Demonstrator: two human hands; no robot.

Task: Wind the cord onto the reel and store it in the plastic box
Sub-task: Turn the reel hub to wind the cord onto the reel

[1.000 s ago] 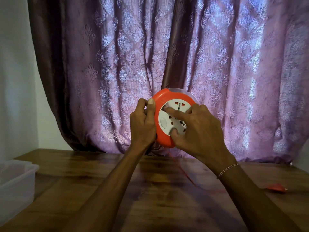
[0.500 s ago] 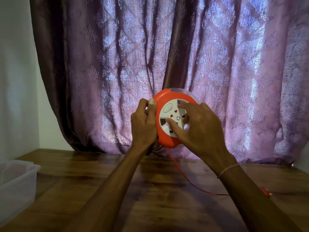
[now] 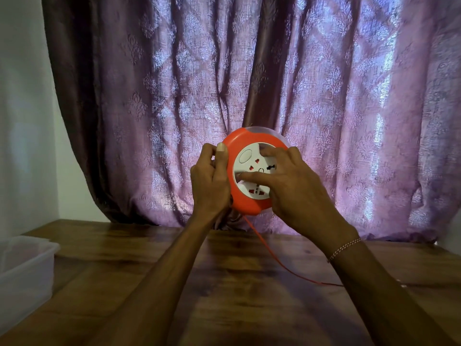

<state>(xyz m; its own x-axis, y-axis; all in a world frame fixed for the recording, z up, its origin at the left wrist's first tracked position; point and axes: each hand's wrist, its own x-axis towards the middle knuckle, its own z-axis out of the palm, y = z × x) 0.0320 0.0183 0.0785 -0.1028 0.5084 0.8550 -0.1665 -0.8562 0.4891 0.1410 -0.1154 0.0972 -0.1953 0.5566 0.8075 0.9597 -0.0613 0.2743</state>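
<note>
Above the desk (image 3: 224, 290), left hand (image 3: 210, 182) grips the orange reel (image 3: 245, 204) (no legible writing); right hand (image 3: 293, 186) fingers press its white socket face (image 3: 252, 162), cord (image 3: 264, 245) trailing.

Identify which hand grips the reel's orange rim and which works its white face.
The left hand grips the reel's orange rim, thumb up. The right hand lies across the white socket face, fingers spread.
</note>
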